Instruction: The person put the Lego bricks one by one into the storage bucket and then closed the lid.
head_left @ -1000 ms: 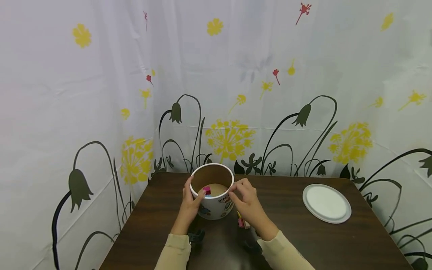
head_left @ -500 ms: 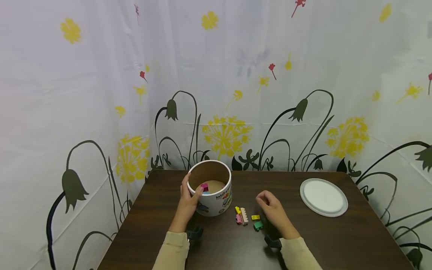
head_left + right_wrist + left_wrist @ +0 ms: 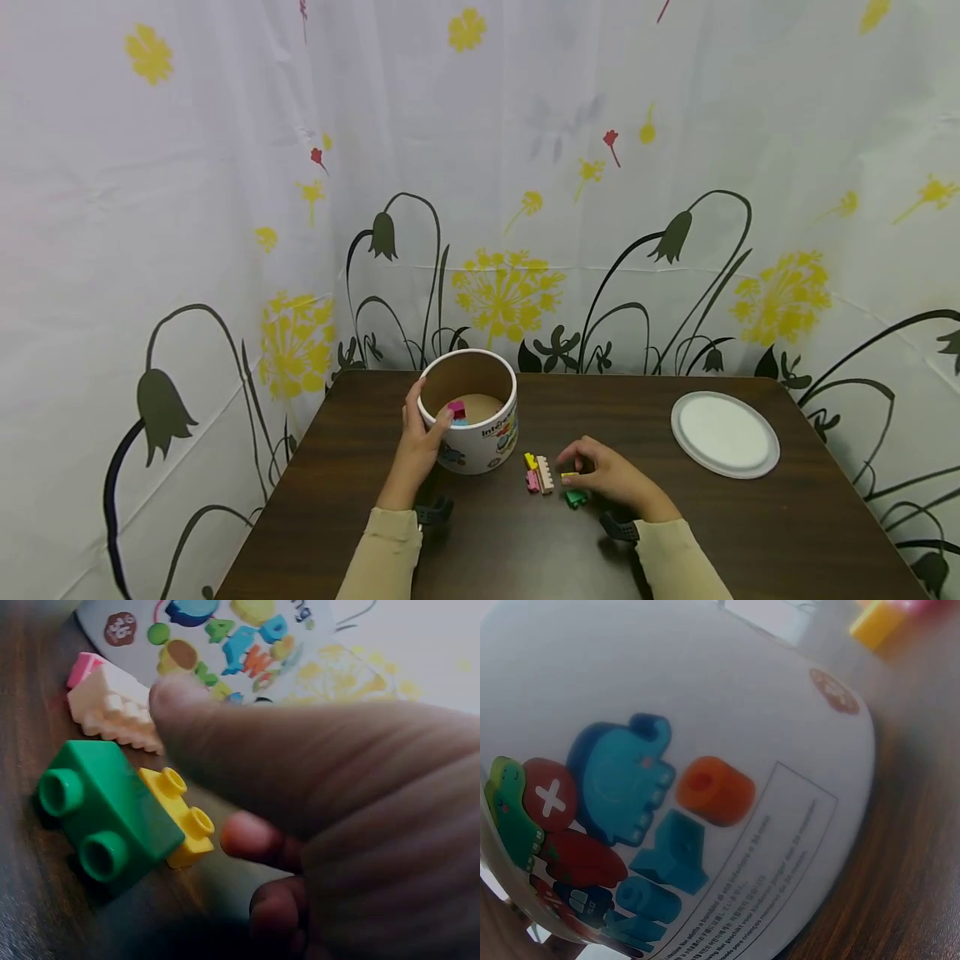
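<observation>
A white printed bucket (image 3: 480, 450) stands on the table, with a magenta block (image 3: 457, 409) and a light blue piece visible inside. My left hand (image 3: 416, 450) holds the bucket by its near left side, thumb over the rim. Beside a green toy brick (image 3: 112, 802) lies a small yellow toy brick (image 3: 180, 814). My right hand (image 3: 611, 482) is low over this pair, thumb and fingers spread around the yellow brick without closing on it. Just left of them lie a peach toy brick (image 3: 544, 475), a pink one (image 3: 532, 481) and another yellow one (image 3: 530, 461).
A white round lid (image 3: 725, 435) lies flat at the right of the dark wooden table (image 3: 750, 533). Behind the table's far edge hangs a white curtain (image 3: 480, 167) with a flower print. A dark band (image 3: 619, 527) sits at the right wrist.
My right hand has left the bucket's rim, moved right and come down over the yellow and green bricks, its fingers spreading. The left hand has stayed on the bucket.
</observation>
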Demonstrator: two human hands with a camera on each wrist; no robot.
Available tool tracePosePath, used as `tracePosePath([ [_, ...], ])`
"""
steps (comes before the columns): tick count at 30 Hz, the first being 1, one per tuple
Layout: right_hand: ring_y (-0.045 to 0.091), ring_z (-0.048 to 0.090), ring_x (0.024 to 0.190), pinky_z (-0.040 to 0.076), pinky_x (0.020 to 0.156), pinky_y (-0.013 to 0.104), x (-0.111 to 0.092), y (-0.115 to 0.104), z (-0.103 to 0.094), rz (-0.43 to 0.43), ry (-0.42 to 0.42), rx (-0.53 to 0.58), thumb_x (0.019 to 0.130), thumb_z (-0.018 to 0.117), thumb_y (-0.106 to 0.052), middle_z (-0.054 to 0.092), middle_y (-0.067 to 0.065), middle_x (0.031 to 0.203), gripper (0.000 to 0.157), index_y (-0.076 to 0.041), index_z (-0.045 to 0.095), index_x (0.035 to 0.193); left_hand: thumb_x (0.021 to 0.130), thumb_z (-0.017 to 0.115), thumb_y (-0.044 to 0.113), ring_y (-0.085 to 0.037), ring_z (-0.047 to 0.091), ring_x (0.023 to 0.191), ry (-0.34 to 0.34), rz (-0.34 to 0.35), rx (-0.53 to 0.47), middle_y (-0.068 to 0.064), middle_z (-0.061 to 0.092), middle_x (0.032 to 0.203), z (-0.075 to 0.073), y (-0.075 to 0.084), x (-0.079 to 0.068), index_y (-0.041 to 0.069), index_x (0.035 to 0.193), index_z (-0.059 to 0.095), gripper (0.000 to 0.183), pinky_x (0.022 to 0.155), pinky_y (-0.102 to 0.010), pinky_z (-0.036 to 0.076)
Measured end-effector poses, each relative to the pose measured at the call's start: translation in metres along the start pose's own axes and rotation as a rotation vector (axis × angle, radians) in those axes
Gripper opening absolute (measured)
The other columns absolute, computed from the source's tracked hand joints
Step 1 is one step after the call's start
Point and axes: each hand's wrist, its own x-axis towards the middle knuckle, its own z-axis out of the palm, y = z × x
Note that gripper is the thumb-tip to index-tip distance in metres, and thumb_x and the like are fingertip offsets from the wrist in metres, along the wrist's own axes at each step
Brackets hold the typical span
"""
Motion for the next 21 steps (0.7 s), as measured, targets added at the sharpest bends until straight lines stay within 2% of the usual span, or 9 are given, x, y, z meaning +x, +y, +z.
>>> tracePosePath([
  [4,0.014,0.052,0.092,0.045,0.078,0.025,0.0028,-0.0028,0.0038,-0.025,0.028,-0.048,0.094,0.087,-0.026,0.059,0.009,0.101,0.022,-0.020,0.078,0.114,0.103,0.066,0.050,-0.055,0.035,0.153,-0.004,0.009,0.000,-0.022,0.022,0.171,-0.0001,0.0019,0.0015,0.040,0.171,0.018,0.084,0.122,-0.077,0.031],
  [10,0.010,0.054,0.086,0.046,0.075,0.024,0.0044,-0.0059,0.0067,-0.029,0.044,-0.064,0.095,0.086,-0.024,0.060,0.007,0.097,0.010,-0.019,0.082,0.103,0.103,0.066,0.048,-0.054,0.034,0.154,-0.009,0.016,-0.005,-0.022,0.021,0.172,-0.0001,0.0028,0.0020,0.038,0.171,0.018,0.084,0.123,-0.076,0.030],
  [17,0.007,0.053,0.086,0.045,0.076,0.023,0.0038,-0.0101,0.0093,-0.044,0.057,-0.158,0.093,0.088,-0.023,0.060,0.002,0.095,0.013,-0.018,0.081,0.102,0.104,0.066,0.046,-0.053,0.033,0.155,-0.009,0.003,-0.008,-0.020,0.022,0.172,-0.0004,0.0005,0.0007,0.038,0.171,0.018,0.084,0.124,-0.076,0.029],
  [21,0.007,0.053,0.087,0.045,0.077,0.023,0.0030,-0.0109,0.0103,-0.037,0.056,-0.170,0.091,0.089,-0.019,0.059,0.001,0.096,0.015,-0.016,0.080,0.102,0.104,0.066,0.046,-0.053,0.033,0.154,-0.006,-0.007,0.001,-0.020,0.021,0.172,-0.0003,0.0003,-0.0005,0.039,0.172,0.017,0.084,0.123,-0.077,0.029],
])
